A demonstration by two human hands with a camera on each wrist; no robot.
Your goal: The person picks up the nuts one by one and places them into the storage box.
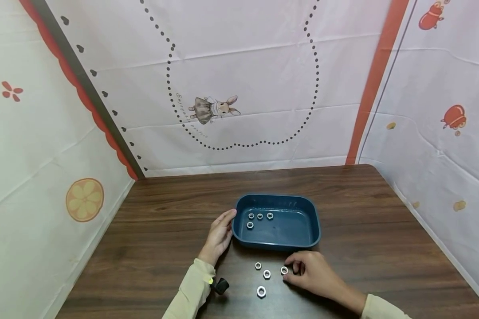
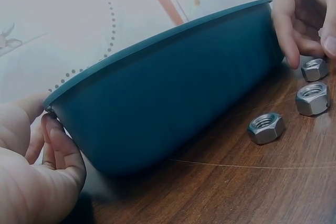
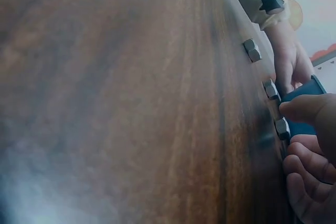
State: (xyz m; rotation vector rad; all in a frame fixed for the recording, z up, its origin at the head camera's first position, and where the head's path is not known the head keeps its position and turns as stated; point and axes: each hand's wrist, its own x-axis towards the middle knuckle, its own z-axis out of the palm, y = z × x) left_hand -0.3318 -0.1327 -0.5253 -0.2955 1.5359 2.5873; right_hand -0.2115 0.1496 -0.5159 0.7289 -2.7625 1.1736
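My left hand (image 1: 218, 237) grips the left end of a dark blue rectangular tray (image 1: 277, 245), with the thumb at the rim and curled fingers against the outer wall in the left wrist view. Inside the tray, several steel hex nuts (image 1: 260, 216) lie toward the left. In front of the tray my right hand (image 1: 313, 272) has thumb and index finger on either side of a hex nut (image 1: 284, 270), pinching it low at the table. Three other nuts lie to its left: a small one (image 1: 258, 266), a middle one (image 1: 266, 274) and a nearer one (image 1: 261, 291).
The brown wood-grain table (image 1: 175, 212) carries the tray and nuts. Printed white cloth (image 1: 247, 79) hangs behind the table and along both sides. A small black device (image 1: 220, 286) is strapped at the left wrist, over the pale sleeve (image 1: 191, 283).
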